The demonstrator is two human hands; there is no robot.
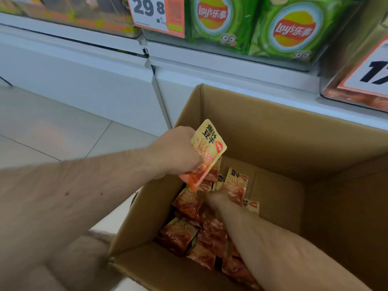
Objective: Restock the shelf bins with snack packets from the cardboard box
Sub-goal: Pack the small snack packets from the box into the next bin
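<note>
Left hand clamps a few snack packets; right hand digs among cardboard box stock, grip unclear. Light, crinkly, slippery — pinch edges.

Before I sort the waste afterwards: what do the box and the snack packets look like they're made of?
The cardboard box looks like plain brown corrugated card, matte, with creased fold lines on its flaps. The snack packet that the left hand grips looks like printed plastic or foil film: glossy, with a flat sealed edge. The packets in the box show crinkles and shiny highlights, so probably the same film.
</note>
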